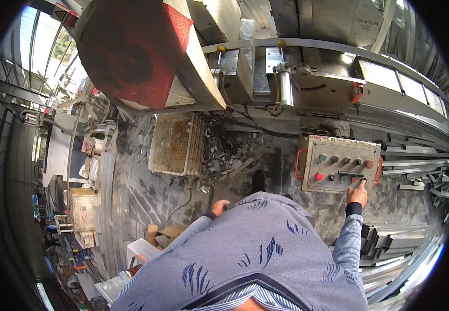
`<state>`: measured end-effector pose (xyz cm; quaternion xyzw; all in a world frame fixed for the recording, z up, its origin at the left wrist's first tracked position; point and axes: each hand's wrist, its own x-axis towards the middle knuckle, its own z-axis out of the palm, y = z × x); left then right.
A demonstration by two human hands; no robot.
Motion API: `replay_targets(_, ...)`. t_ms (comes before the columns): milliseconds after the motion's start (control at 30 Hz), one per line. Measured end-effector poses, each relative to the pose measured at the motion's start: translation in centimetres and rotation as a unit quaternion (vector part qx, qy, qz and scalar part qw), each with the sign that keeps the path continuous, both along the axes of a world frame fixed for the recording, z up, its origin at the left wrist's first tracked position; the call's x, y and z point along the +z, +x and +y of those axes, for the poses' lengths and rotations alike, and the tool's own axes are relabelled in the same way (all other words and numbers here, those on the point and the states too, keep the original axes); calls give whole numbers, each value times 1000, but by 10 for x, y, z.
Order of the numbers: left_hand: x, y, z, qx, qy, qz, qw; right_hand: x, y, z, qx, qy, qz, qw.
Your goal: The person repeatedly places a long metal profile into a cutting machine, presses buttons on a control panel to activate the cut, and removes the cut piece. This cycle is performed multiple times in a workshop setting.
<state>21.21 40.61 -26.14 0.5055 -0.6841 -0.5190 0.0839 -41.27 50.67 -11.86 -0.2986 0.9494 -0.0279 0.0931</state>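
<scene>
My right hand (357,195) reaches to the lower right corner of a control box (313,165) with an off-white panel. Its index finger is stretched out and touches a dark control there; the hand grips nothing that I can see. The panel carries two rows of round buttons and knobs, among them a red button (319,176) and a green one (322,157). Red handles stand at both sides of the box. My left hand (219,207) hangs beside my grey apron (245,243), fingers loosely apart, with nothing visible in it. The apron partly hides that hand.
Ahead stands a large machine with a red-and-white cover (131,57) and a metal cylinder (285,88). A dirty white plastic crate (175,142) sits among metal offcuts (224,155). Long metal profiles (411,160) lie at the right. A fan (90,114) and cartons (83,205) are left.
</scene>
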Motion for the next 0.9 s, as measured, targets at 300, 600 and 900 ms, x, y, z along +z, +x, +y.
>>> replay_targets(300, -16, 8, 17, 44, 6, -3, 999, 6, 4, -2, -6, 13, 2, 1000)
replay_targets(600, 23, -2, 21, -5, -20, -23, 1000, 5, 6, -1, -25, 42, -8, 999)
replay_targets(900, -4, 3, 31, 10, -11, -59, 998, 6, 9, 4, -21, 32, -7, 999)
